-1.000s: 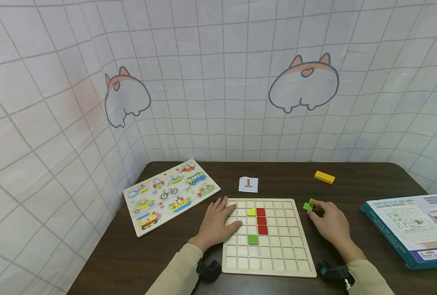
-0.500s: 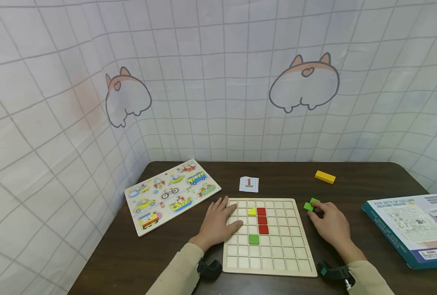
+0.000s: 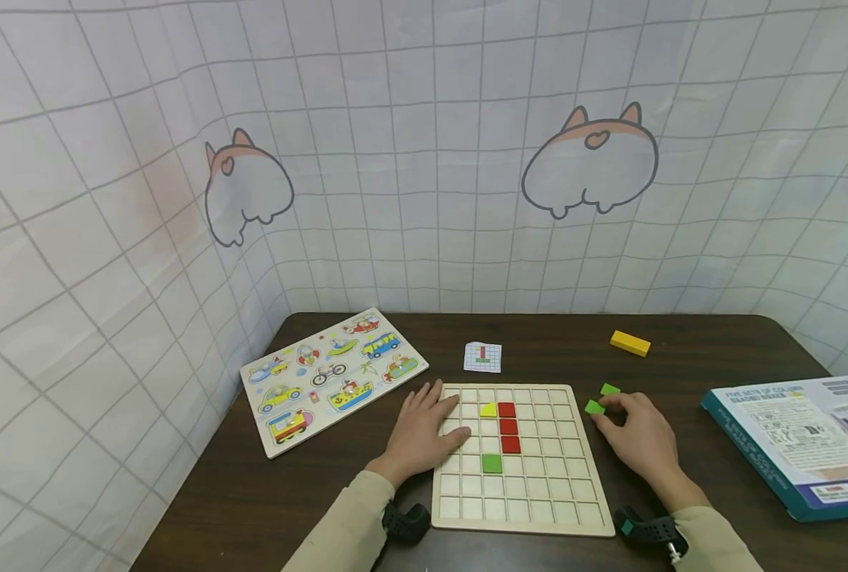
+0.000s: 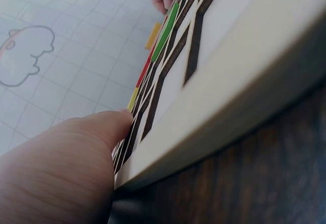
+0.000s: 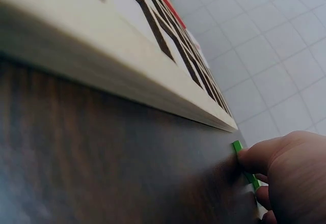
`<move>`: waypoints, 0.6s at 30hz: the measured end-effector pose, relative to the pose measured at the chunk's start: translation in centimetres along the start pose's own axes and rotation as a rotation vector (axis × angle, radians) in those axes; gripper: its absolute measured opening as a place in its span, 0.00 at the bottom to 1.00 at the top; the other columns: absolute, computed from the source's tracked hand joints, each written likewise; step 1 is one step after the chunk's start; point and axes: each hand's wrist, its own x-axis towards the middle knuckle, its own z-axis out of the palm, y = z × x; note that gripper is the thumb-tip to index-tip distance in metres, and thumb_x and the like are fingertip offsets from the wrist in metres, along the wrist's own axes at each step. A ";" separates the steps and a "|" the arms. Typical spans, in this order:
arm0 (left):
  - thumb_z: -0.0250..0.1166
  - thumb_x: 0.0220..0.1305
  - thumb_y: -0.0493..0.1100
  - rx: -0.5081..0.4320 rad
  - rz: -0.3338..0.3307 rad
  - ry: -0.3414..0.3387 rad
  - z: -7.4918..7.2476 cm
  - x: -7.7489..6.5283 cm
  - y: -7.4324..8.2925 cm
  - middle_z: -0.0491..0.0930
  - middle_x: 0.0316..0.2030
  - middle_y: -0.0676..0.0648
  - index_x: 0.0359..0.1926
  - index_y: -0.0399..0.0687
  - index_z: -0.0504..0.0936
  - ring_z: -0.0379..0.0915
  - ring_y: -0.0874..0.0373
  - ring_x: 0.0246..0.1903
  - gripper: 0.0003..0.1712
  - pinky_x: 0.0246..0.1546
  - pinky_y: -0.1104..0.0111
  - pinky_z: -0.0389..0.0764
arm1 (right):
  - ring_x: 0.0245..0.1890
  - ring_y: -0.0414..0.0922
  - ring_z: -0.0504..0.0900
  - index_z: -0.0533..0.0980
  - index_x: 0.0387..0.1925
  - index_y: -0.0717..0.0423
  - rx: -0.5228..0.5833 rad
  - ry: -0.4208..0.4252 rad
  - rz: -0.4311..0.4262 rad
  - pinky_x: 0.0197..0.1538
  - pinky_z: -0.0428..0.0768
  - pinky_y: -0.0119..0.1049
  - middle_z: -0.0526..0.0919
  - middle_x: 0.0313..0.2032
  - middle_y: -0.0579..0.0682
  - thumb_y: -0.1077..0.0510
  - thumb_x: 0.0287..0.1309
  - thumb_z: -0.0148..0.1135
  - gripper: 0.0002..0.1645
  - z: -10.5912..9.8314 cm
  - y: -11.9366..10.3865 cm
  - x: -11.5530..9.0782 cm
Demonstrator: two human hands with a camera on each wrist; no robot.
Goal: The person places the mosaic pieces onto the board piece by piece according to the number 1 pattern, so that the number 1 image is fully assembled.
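My left hand (image 3: 420, 441) lies flat with spread fingers on the left edge of a pale wooden grid board (image 3: 524, 522). In the head view, a yellow piece (image 3: 489, 410), a column of red squares (image 3: 509, 427) and one green square (image 3: 491, 463) sit in its cells. Right of the board, my right hand (image 3: 638, 437) pinches a small green square tile (image 3: 594, 407) between thumb and fingers, low over the table. Another green tile (image 3: 609, 389) lies just beyond the fingertips. The right wrist view shows the thumb against a green tile (image 5: 237, 145) near the board's corner.
Behind the board lies a small pattern card (image 3: 482, 357). A yellow bar (image 3: 630, 343) is at the back right, and a boxed set (image 3: 799, 445) at the right edge. A picture puzzle board (image 3: 334, 381) lies at the left. A grid-patterned curtain (image 3: 409, 199) surrounds the table.
The right hand's green tile has shifted slightly left and toward the person, apart from the other green tile. The left hand has stayed on the board.
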 end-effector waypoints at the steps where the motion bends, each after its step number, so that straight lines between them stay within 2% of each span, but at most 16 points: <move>1: 0.59 0.67 0.62 -0.001 0.000 0.000 0.0 0.0 0.0 0.54 0.74 0.40 0.69 0.51 0.70 0.44 0.43 0.74 0.36 0.73 0.48 0.44 | 0.38 0.55 0.78 0.81 0.45 0.60 0.001 -0.002 0.001 0.36 0.76 0.52 0.78 0.44 0.61 0.53 0.58 0.66 0.17 0.0 0.0 0.0; 13: 0.58 0.67 0.62 0.001 0.003 0.001 0.1 0.0 -0.1 0.54 0.74 0.40 0.69 0.51 0.70 0.44 0.43 0.74 0.36 0.73 0.47 0.44 | 0.44 0.61 0.79 0.82 0.48 0.63 0.004 0.001 -0.003 0.42 0.77 0.59 0.78 0.46 0.63 0.54 0.59 0.67 0.19 0.1 0.1 -0.2; 16: 0.58 0.67 0.62 0.003 0.001 0.000 0.1 0.0 -0.1 0.54 0.74 0.40 0.69 0.51 0.70 0.44 0.43 0.74 0.36 0.73 0.48 0.44 | 0.44 0.61 0.79 0.81 0.48 0.63 0.014 0.013 -0.007 0.42 0.77 0.59 0.79 0.48 0.64 0.54 0.59 0.67 0.19 0.1 0.2 -0.2; 18: 0.59 0.67 0.62 0.004 -0.001 0.000 0.1 0.0 0.0 0.54 0.74 0.40 0.69 0.51 0.70 0.44 0.44 0.74 0.36 0.73 0.48 0.44 | 0.41 0.59 0.80 0.82 0.48 0.62 0.019 0.035 -0.015 0.40 0.78 0.55 0.80 0.47 0.64 0.55 0.58 0.68 0.19 0.3 0.4 -0.2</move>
